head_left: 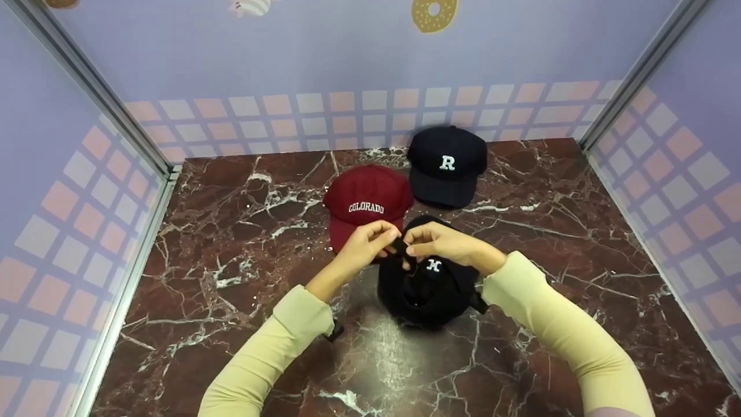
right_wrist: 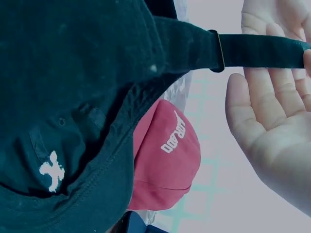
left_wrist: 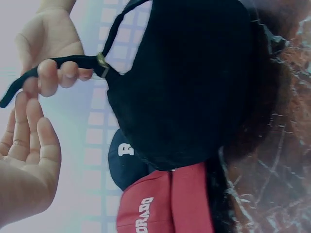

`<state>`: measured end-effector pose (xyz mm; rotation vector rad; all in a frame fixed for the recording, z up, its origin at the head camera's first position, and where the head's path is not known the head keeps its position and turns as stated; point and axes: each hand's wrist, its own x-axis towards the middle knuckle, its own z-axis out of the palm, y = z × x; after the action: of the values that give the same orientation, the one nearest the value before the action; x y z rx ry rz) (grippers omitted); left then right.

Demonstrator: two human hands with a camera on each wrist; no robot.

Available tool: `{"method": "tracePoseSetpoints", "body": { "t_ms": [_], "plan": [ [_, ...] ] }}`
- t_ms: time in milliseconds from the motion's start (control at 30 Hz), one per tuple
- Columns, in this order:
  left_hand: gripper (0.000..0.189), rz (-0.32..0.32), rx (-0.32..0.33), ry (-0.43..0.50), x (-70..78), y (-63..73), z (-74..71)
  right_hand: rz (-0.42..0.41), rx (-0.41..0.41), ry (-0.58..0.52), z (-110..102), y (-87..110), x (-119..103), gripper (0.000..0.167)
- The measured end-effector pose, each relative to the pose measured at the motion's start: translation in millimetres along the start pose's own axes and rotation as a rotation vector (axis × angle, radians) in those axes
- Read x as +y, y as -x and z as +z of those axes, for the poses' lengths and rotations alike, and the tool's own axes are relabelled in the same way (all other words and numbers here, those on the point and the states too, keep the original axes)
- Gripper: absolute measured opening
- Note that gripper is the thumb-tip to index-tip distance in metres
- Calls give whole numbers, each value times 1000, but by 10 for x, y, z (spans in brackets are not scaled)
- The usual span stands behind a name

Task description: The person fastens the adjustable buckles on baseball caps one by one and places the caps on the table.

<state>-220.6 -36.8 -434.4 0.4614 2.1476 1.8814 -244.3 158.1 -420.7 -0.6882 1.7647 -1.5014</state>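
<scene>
Both hands are at the back strap (left_wrist: 77,61) of a black cap (head_left: 399,295), which has a small white mark on its front. A brass-coloured buckle (left_wrist: 102,63) sits on the strap, whose loose end sticks out past it. My right hand (head_left: 443,246) holds the strap with fingers curled over it, as the left wrist view shows. My left hand (head_left: 367,242) pinches near the strap's free end, thumb and forefinger together. In the right wrist view the strap (right_wrist: 262,51) runs straight from the buckle across the fingers.
A red cap (head_left: 367,188) lettered COLORADO stands just behind the hands. Farther back, close to the wall, is a navy cap (head_left: 448,153) with a white R. Lilac panels enclose the dark red marbled tabletop (head_left: 231,313) at the back and sides.
</scene>
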Motion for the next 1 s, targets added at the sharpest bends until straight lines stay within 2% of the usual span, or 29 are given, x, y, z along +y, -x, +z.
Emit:
{"method": "tracePoseSetpoints", "body": {
  "t_ms": [100, 167, 233, 267, 333, 433, 567, 667, 800, 900, 1000],
  "plan": [
    [25, 27, 7, -52, -95, -12, 31, -4, 15, -45, 3, 14, 10, 7],
    [24, 32, -10, -121, -170, -19, 60, -15, 15, -64, 10, 21, 11, 8],
    [21, 54, -42, -218, -240, -27, 93, -27, 12, -76, 18, 24, 12, 8],
    [20, 71, -65, -273, -221, -13, 112, -33, 9, -79, 22, 25, 13, 7],
    [16, 110, -110, -362, -270, -21, 149, -46, 6, -80, 32, 21, 14, 8],
    [11, 157, -173, -449, -307, -36, 198, -59, 16, -77, 33, 19, 20, 11],
    [11, 155, -221, -522, -369, -53, 219, -69, 30, -102, 30, 20, 32, 14],
    [16, 166, -236, -532, -385, -57, 207, -70, 38, -121, 27, 28, 41, 14],
    [23, 180, -261, -451, -411, -78, 171, -66, 63, -102, 13, 51, 54, 14],
    [26, 181, -285, -407, -433, -91, 144, -66, 82, -48, 1, 62, 66, 15],
    [23, 188, -302, -410, -450, -91, 128, -65, 97, 32, -4, 69, 74, 14]
  ]
}}
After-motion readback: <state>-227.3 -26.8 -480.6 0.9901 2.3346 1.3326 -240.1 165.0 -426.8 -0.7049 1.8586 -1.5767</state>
